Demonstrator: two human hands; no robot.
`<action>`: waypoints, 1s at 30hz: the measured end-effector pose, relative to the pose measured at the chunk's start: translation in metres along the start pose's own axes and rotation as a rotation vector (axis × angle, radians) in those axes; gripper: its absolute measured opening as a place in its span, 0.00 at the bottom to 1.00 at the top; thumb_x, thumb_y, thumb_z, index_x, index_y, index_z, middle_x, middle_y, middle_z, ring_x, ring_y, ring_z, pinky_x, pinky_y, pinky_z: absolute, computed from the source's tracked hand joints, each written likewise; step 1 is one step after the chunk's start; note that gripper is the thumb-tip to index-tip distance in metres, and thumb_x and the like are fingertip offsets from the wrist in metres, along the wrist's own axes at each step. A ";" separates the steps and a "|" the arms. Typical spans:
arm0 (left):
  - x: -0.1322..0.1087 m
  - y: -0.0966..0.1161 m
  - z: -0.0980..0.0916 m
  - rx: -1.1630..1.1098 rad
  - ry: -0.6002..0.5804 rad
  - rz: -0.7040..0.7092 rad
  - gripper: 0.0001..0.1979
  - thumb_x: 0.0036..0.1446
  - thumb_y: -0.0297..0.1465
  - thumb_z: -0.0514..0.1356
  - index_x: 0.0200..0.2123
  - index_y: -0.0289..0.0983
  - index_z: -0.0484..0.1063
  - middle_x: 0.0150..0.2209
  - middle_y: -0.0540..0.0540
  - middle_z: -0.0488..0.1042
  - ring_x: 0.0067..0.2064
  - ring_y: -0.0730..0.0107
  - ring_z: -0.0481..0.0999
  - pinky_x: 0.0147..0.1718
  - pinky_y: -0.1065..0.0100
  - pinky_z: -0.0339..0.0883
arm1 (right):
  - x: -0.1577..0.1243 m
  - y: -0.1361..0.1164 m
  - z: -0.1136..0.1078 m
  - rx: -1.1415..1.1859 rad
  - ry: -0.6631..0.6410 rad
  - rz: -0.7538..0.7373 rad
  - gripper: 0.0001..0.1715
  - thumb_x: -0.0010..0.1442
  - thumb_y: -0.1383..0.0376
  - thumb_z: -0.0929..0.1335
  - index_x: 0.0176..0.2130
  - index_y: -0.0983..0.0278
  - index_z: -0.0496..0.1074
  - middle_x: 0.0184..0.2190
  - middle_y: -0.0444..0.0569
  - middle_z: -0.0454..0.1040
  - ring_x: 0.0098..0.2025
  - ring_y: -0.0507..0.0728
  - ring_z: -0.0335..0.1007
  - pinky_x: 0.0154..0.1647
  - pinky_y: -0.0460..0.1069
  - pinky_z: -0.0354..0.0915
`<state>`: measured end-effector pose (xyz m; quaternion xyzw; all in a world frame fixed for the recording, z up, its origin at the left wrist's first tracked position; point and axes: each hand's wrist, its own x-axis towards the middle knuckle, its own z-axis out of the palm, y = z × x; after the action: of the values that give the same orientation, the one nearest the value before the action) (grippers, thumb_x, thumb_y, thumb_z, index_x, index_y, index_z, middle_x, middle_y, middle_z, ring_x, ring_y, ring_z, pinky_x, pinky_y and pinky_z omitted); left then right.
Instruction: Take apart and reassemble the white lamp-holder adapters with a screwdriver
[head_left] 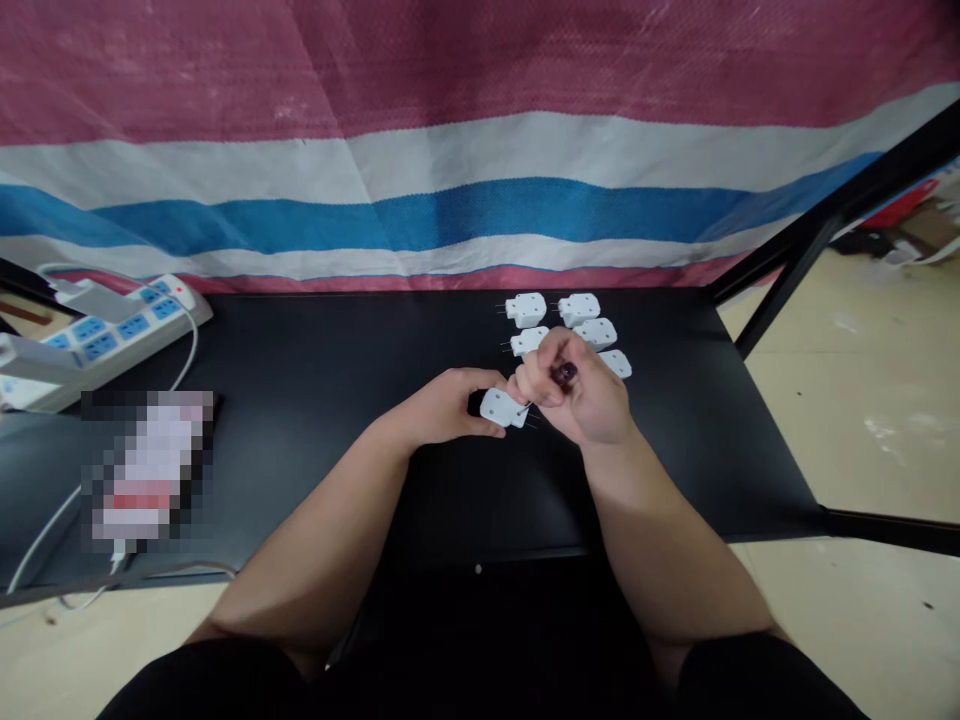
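My left hand (442, 405) is closed on a small white plug-like housing (499, 406), gripping it between thumb and fingers just above the black table. Round holes show on its upper face, and thin pins or wires stick out on its right side. My right hand (596, 400) is wrapped round a dark reddish screwdriver (565, 373), seen end-on at its handle. A thin shaft seems to reach down to the held housing, mostly hidden by my fingers. Beyond my right hand lie several similar white housings (526, 310), some with thin pins pointing left.
A white power strip (142, 325) with blue sockets lies at the left, with chargers and white cables on it. A phone-like device (154, 465), blurred out, rests nearer me. Black frame bars (795, 260) rise at the right; a striped sheet (420, 215) hangs behind the table (300, 340).
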<state>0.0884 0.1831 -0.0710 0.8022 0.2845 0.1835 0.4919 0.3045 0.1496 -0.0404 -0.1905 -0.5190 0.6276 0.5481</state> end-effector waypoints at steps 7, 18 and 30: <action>0.000 0.001 0.000 -0.018 0.004 0.012 0.19 0.58 0.34 0.78 0.52 0.41 0.83 0.47 0.48 0.85 0.47 0.59 0.83 0.49 0.60 0.72 | 0.001 0.009 0.000 0.008 -0.005 -0.075 0.20 0.72 0.48 0.74 0.41 0.55 0.66 0.32 0.39 0.68 0.28 0.52 0.62 0.34 0.52 0.69; -0.001 0.001 -0.001 -0.013 0.003 0.014 0.19 0.58 0.34 0.78 0.52 0.40 0.83 0.46 0.48 0.86 0.47 0.59 0.83 0.49 0.61 0.72 | 0.002 0.009 0.000 0.020 -0.039 -0.073 0.25 0.72 0.40 0.72 0.41 0.53 0.63 0.21 0.31 0.54 0.22 0.52 0.51 0.32 0.51 0.65; 0.000 0.003 -0.001 -0.016 -0.004 0.004 0.20 0.58 0.34 0.79 0.53 0.41 0.83 0.46 0.48 0.85 0.47 0.59 0.83 0.48 0.63 0.71 | -0.002 0.005 0.005 0.095 0.041 0.036 0.25 0.73 0.37 0.69 0.42 0.53 0.71 0.18 0.32 0.54 0.21 0.51 0.49 0.33 0.53 0.65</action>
<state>0.0888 0.1827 -0.0674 0.7992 0.2804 0.1848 0.4985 0.2993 0.1462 -0.0434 -0.1863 -0.4736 0.6574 0.5557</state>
